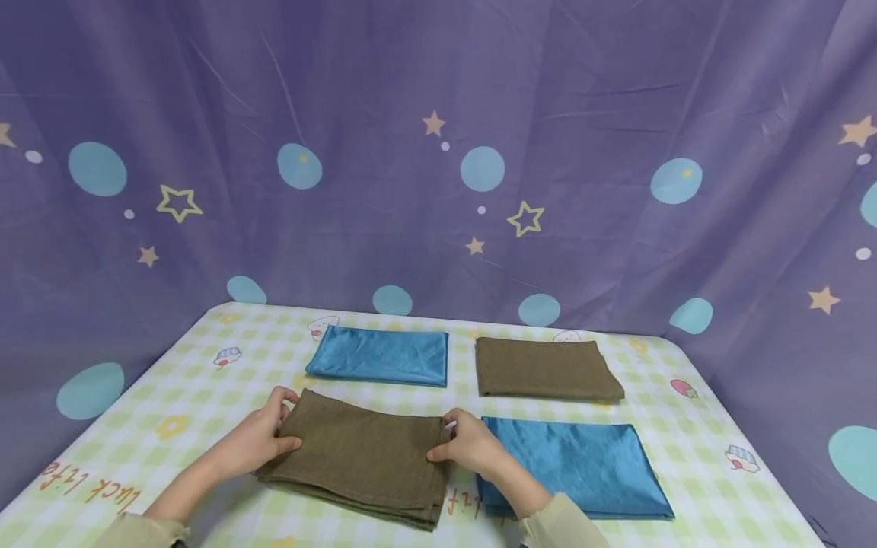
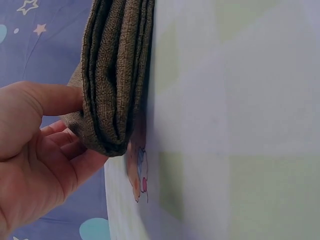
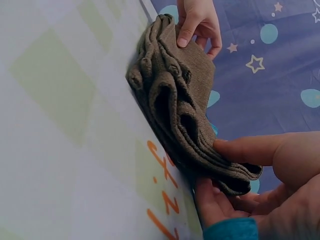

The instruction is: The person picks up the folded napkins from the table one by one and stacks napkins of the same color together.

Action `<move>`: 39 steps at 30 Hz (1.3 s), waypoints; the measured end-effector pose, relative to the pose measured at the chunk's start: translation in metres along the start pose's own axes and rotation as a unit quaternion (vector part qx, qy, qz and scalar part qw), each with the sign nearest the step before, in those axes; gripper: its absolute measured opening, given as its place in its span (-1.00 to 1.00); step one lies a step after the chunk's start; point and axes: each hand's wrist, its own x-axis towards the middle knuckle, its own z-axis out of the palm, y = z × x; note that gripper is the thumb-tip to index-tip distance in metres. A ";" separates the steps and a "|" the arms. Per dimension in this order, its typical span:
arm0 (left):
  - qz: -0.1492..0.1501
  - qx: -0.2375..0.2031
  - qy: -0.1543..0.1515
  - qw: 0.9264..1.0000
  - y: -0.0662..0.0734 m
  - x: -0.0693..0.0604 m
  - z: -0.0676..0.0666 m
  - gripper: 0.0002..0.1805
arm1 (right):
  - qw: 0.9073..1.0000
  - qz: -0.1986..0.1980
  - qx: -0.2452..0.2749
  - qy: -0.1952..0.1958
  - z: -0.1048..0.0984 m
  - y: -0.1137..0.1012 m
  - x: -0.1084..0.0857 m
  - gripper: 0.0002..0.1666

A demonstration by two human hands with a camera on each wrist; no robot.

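Observation:
A folded brown cloth (image 1: 363, 457) lies at the near middle of the table in the head view, its far side slightly raised. My left hand (image 1: 256, 438) pinches its left edge, thumb on top and fingers beneath. The right edge is gripped the same way by my right hand (image 1: 473, 445). Stacked fold layers of the cloth (image 2: 117, 75) show in the left wrist view beside my left hand (image 2: 45, 135). In the right wrist view the layers (image 3: 185, 110) gape a little, and my right hand (image 3: 280, 175) holds the near corner.
Behind lie a folded blue cloth (image 1: 380, 356) on the left and another brown cloth (image 1: 544, 369) on the right. A second blue cloth (image 1: 575, 468) lies right of my right hand, partly behind the forearm. A purple curtain (image 1: 411, 152) hangs behind the checked table covering (image 1: 171, 388).

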 end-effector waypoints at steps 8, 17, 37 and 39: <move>-0.020 -0.023 0.008 1.000 0.003 0.001 -0.003 -0.39 | 0.998 -0.003 0.057 -0.040 -0.005 0.004 0.001 -0.34; -0.027 -0.034 0.021 0.999 0.011 0.002 -0.007 -0.41 | 0.995 -0.014 0.095 -0.032 -0.013 -0.001 -0.002 -0.30; -0.033 -0.022 0.065 0.997 0.032 0.010 -0.003 -0.41 | 0.980 -0.035 0.195 -0.018 -0.034 0.006 0.003 -0.37; -0.036 -0.025 0.068 0.997 0.035 0.011 -0.003 -0.41 | 0.982 -0.029 0.187 -0.013 -0.035 0.006 0.003 -0.36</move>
